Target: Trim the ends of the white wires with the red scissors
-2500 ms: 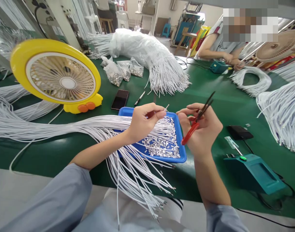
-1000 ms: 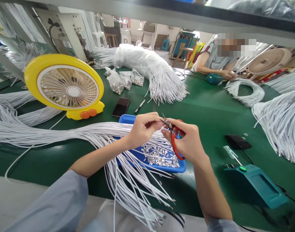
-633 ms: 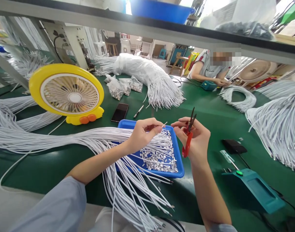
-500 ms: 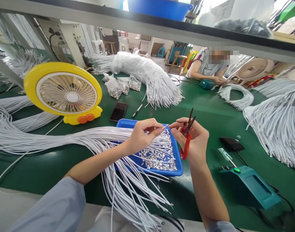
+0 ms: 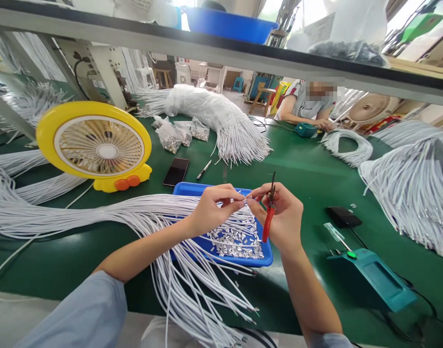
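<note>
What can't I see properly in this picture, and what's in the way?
All in the head view:
Wire tip between the left hand and right hand: tiny, partly covered by fingers.
Scissors: the right hand hides part of the handles.
Blue tray, left part: mostly under white wires.
Metal pieces: too small and jumbled to count.
White wires' far end: cut off by the left edge.

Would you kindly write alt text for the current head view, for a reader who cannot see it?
A person's bare left hand and right hand meet at a thin white cable, the right also holding red-handled metal scissors. Beneath are a blue plastic tray of small silver metal pieces and a bundle of white cables, on a green table.
</note>
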Available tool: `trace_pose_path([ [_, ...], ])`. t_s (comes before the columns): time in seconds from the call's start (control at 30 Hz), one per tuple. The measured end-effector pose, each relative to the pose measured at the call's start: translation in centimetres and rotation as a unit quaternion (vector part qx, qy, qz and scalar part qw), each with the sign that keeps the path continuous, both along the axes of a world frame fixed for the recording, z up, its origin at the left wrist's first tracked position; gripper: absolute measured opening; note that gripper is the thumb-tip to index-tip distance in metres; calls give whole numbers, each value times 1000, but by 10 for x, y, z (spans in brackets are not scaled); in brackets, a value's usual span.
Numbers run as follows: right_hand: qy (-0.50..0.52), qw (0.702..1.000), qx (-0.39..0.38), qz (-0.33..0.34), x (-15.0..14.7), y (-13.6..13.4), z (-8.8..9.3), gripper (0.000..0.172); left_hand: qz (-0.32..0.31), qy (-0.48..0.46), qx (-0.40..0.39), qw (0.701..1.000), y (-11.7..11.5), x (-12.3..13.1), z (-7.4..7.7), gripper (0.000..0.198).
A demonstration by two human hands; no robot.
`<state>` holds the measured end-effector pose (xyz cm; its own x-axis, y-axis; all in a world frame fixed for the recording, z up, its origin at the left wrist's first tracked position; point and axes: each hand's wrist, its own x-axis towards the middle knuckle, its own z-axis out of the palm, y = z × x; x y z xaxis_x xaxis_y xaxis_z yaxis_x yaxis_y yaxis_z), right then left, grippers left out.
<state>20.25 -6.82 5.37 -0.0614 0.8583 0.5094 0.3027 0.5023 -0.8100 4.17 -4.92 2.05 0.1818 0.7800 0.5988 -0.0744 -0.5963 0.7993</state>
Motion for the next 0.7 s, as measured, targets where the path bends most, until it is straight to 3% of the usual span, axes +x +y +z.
trace_pose_path([
  [0.37, -45, 994, 58, -87, -14, -8, -7, 14, 15, -10, -122, 992, 0, 3, 1, 26],
  [0.7, 2, 998, 8, -64, -18, -12, -9, 17, 88, -30, -54, 994, -2, 5, -6, 23],
])
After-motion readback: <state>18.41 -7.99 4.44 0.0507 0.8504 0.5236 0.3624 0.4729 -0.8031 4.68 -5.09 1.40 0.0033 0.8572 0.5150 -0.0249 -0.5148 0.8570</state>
